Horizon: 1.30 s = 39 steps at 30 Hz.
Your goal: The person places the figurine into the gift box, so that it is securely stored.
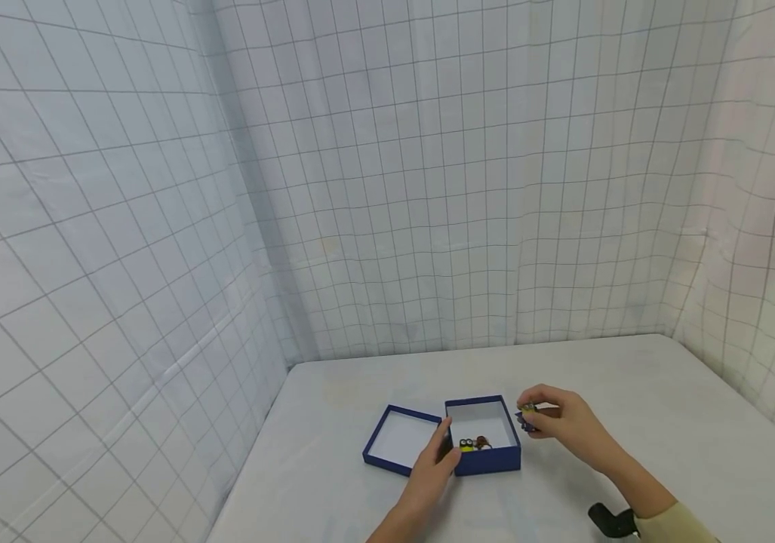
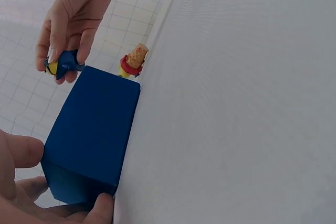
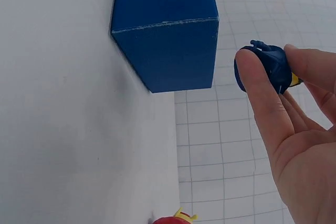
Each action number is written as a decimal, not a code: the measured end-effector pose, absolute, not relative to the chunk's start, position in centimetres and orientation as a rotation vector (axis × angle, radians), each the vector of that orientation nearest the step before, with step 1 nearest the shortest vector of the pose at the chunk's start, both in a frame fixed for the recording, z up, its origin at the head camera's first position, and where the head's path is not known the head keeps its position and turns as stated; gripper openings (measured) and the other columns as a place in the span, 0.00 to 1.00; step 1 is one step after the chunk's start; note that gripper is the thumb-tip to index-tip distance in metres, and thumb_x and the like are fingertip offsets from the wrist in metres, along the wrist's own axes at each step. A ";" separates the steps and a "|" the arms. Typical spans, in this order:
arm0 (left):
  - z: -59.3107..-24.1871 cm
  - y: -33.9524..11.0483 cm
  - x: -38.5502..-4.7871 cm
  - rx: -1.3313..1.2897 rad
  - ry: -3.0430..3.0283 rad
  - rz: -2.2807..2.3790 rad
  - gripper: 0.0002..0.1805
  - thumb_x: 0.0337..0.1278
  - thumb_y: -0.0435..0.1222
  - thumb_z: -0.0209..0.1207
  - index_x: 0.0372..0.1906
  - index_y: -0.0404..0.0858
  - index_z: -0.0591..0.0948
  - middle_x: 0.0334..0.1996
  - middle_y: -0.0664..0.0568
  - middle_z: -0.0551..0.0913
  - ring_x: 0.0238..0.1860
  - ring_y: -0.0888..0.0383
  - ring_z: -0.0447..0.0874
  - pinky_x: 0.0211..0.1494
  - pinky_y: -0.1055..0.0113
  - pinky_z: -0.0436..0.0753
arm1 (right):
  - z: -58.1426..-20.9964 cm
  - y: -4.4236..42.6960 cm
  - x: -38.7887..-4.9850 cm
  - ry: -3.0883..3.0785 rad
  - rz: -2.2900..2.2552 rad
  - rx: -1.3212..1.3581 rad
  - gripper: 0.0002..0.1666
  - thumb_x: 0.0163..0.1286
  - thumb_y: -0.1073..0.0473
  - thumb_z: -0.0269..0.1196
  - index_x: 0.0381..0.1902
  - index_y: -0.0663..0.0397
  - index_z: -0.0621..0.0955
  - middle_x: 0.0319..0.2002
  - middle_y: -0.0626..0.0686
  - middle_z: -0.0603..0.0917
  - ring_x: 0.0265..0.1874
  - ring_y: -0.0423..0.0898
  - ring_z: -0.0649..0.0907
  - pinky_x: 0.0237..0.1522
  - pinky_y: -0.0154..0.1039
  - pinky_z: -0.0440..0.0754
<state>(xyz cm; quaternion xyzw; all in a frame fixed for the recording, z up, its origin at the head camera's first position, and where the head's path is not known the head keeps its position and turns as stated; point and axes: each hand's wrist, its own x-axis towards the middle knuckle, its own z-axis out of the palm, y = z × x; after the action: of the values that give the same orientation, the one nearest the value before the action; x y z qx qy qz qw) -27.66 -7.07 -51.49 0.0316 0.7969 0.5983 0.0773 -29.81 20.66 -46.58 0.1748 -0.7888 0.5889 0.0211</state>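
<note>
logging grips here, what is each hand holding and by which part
The right hand pinches a minion figurine around its body; the left hand grips the blue box by its left end.

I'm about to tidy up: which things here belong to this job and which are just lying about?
Likely in the job:
blue box, in the left hand
blue figurine, in the right hand
figurines inside
shallow lid

Apparently lying about:
figurine with waffle cone
black object, possibly worn

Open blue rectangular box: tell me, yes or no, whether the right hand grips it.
No, the right hand pinches a small blue-and-yellow figurine beside the box, which the left hand grips.
</note>
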 end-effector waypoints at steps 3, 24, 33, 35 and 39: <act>-51.5 -7.0 -27.6 0.083 2.394 1.783 0.31 0.75 0.45 0.54 0.77 0.61 0.62 0.77 0.38 0.58 0.75 0.32 0.52 0.71 0.33 0.58 | -46.5 20.4 -30.0 -2.458 1.803 0.534 0.14 0.70 0.59 0.67 0.51 0.54 0.82 0.53 0.62 0.82 0.48 0.55 0.86 0.39 0.43 0.89; -51.2 -6.9 -27.4 0.064 2.407 1.761 0.30 0.74 0.46 0.54 0.77 0.63 0.63 0.77 0.39 0.59 0.75 0.32 0.53 0.70 0.31 0.58 | -46.1 17.5 -32.0 -2.465 1.544 0.544 0.12 0.65 0.53 0.72 0.46 0.42 0.85 0.41 0.45 0.88 0.43 0.45 0.87 0.41 0.38 0.87; -51.4 -7.0 -27.4 0.056 2.388 1.772 0.30 0.74 0.46 0.54 0.77 0.63 0.63 0.77 0.39 0.58 0.76 0.33 0.52 0.71 0.31 0.57 | -46.5 16.9 -32.6 -2.515 1.533 0.536 0.13 0.64 0.53 0.73 0.46 0.45 0.86 0.38 0.44 0.87 0.40 0.47 0.86 0.39 0.37 0.86; -51.4 -7.0 -27.4 0.063 2.388 1.773 0.30 0.74 0.47 0.54 0.77 0.63 0.62 0.77 0.39 0.58 0.76 0.33 0.52 0.71 0.32 0.57 | -46.6 16.8 -32.7 -2.509 1.540 0.521 0.13 0.63 0.53 0.74 0.46 0.46 0.87 0.39 0.44 0.87 0.40 0.47 0.86 0.39 0.37 0.87; -51.4 -7.0 -27.4 0.071 2.384 1.780 0.30 0.74 0.47 0.54 0.77 0.63 0.62 0.77 0.40 0.58 0.76 0.33 0.51 0.71 0.32 0.57 | -47.0 16.6 -32.8 -2.497 1.535 0.487 0.13 0.62 0.53 0.74 0.45 0.44 0.86 0.40 0.44 0.87 0.40 0.47 0.86 0.38 0.38 0.87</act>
<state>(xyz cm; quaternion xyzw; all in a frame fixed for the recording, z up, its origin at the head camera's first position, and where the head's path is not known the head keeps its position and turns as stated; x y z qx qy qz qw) -27.43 -7.01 -51.42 0.0238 0.7983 0.5960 0.0826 -32.82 16.59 -47.04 0.1633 -0.8374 0.5146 0.0850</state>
